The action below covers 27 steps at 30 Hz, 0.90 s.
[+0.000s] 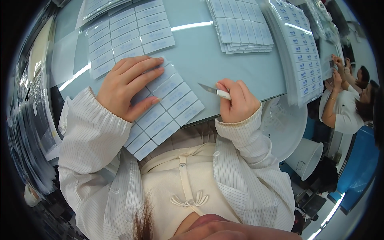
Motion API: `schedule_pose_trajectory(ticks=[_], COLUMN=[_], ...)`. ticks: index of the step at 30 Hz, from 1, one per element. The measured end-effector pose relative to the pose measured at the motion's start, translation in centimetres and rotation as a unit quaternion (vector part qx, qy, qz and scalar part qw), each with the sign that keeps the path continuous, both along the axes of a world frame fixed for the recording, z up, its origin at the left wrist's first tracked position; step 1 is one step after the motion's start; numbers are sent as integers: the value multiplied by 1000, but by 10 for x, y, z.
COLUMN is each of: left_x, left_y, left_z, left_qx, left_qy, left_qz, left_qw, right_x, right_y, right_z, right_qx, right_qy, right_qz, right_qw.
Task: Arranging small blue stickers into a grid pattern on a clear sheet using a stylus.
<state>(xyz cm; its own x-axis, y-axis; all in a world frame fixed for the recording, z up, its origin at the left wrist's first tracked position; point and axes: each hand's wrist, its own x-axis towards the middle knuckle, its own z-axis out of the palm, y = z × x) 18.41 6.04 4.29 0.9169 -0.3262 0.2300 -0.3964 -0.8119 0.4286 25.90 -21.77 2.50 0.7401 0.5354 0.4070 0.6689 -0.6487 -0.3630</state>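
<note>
One pale label sheet (pixel 182 102), ruled into small oblong cells with blue print, lies aslant at the near side of the glossy tabletop (pixel 196 52), its near corner jutting past the edge toward our lap. Our left hand (pixel 134 86) rests flat on its left part, fingers spread and thumb apart from them, pressing down rather than pinching. Our right hand (pixel 237 100), just right of the sheet, has thumb and fingers closed around the white handle of a small pointed knife (pixel 223 95); the blade points left and away from us, clear of the sheet.

We judge the sheet light and thin, stiff enough to lie flat yet ready to bend where it overhangs. Its sheen suggests it could slide on the smooth top, so a broad, spread palm should steady it better than one fingertip. For lifting, we would take it by opposite outer edges, sparing the printed faces, which may crease or scratch easily. We cannot tell whether another sheet lies beneath it.

Similar label sheets (pixel 154 24) lie at the far left, a layered stack (pixel 242 30) at the far side, and a taller sheet pile (pixel 306 64) at the right.
</note>
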Motion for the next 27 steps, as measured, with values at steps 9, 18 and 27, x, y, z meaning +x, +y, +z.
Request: schedule_pose_trajectory(ticks=[9,18,27], left_x=[-4,-5,-15], left_y=[1,2,7], left_z=[-3,-2,5], left_qx=[9,-1,7], left_qy=[-4,17,28], left_qz=[9,14,-54], left_qw=[1000,1000,998], right_x=[16,-1,37], right_y=[8,-24,-75], right_z=[2,20,16], right_qx=[-33,86,-15], right_qy=[-9,41,-29], right_qz=[-52,-133,-126], right_qw=[998,987,992])
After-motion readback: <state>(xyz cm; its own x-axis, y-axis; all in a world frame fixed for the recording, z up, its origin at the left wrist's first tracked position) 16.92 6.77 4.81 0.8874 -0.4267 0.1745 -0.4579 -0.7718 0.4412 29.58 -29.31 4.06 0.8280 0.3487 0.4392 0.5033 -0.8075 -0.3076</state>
